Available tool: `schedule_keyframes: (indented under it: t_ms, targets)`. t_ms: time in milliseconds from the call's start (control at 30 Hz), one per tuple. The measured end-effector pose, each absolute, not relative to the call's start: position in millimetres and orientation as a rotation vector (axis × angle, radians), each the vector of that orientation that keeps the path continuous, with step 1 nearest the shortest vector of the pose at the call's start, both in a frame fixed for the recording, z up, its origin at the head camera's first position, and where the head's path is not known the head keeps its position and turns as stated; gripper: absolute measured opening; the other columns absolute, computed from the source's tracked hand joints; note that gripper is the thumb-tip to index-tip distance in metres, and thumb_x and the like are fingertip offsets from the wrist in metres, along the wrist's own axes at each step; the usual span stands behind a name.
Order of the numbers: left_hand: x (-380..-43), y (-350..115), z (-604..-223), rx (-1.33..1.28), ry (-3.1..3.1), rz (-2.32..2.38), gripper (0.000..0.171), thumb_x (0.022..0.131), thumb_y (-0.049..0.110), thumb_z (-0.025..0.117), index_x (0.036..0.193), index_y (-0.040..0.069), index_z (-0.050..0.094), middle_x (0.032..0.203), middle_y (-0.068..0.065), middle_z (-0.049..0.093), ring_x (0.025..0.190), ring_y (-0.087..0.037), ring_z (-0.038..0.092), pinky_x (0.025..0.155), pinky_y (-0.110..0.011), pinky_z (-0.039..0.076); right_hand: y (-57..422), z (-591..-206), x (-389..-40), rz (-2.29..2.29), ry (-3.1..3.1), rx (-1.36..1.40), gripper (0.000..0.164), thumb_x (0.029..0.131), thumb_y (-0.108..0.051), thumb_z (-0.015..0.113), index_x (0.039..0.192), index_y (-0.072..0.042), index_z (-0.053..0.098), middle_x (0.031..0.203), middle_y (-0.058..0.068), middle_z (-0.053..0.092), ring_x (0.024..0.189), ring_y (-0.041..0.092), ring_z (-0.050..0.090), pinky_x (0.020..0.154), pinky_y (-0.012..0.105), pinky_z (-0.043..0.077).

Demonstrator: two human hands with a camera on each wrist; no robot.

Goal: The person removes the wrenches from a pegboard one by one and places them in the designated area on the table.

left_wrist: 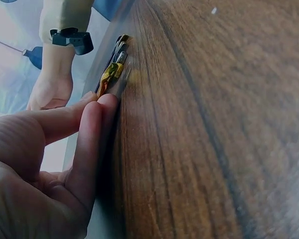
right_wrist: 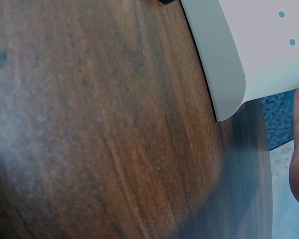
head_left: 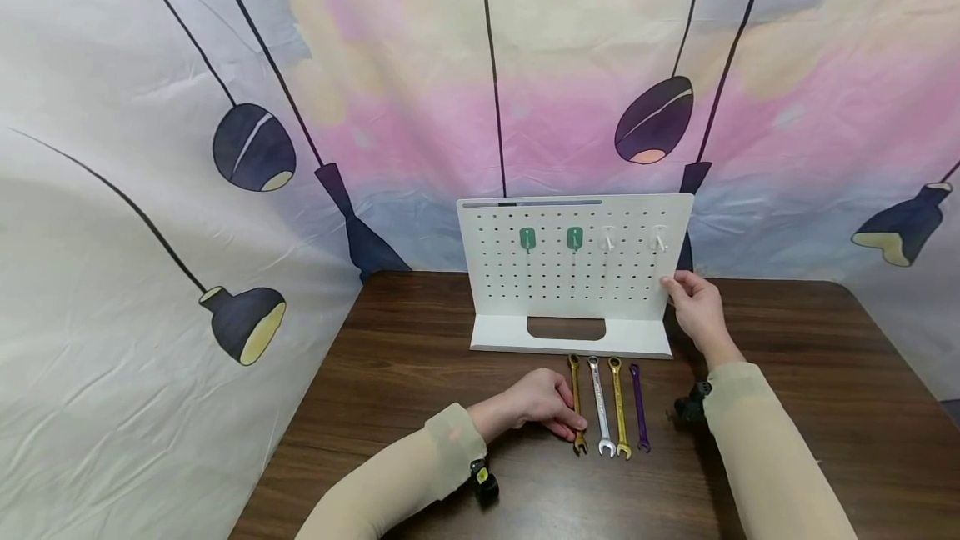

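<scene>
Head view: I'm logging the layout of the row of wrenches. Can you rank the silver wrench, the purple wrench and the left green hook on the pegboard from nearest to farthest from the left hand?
From the left hand:
1. Silver wrench, second in the row, just right of the fingers.
2. Purple wrench, at the row's right end.
3. Left green hook, up on the pegboard behind the row.

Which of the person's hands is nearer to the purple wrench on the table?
Left. The left hand rests at the leftmost gold wrench, three wrenches from the purple wrench. The right hand is up at the pegboard edge, farther away.
</scene>
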State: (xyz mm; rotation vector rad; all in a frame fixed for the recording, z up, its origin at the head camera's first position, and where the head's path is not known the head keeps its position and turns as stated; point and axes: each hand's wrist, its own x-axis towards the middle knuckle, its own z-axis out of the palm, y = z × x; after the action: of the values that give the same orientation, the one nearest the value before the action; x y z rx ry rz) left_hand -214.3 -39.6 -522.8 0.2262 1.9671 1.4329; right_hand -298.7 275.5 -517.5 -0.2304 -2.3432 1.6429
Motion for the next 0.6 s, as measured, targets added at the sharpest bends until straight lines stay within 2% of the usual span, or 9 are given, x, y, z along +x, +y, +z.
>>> schedule_keyframes:
  t_ms: [300,600]
  targets:
    - [-213.2,-39.4,-521.1,0.254,2.01,1.392,0.03,0.084,-0.011,0.086,0.086,0.001,0.059,0.072,-0.017,0.075,0.053,-0.013,0.07,0.056,-0.027,0.064,274.7,-517.2,-297.9,1.658,-2.349,-0.235,0.046,0.113,-0.036,0.056,0.132,0.005,0.065,0.121,0.022,0.064,0.109,0.013,0.059,0.112,0.05,0.051]
    - [-211.4,-38.4,-522.6,0.249,2.003,1.428,0.03,0.084,-0.013,0.085,0.088,0.001,0.059,0.071,-0.016,0.074,0.053,-0.013,0.07,0.057,-0.027,0.064,275.4,-515.9,-298.1,1.634,-2.345,-0.227,0.044,0.113,-0.035,0.057,0.128,0.005,0.066,0.114,0.017,0.065,0.102,0.006,0.059,0.11,0.049,0.054]
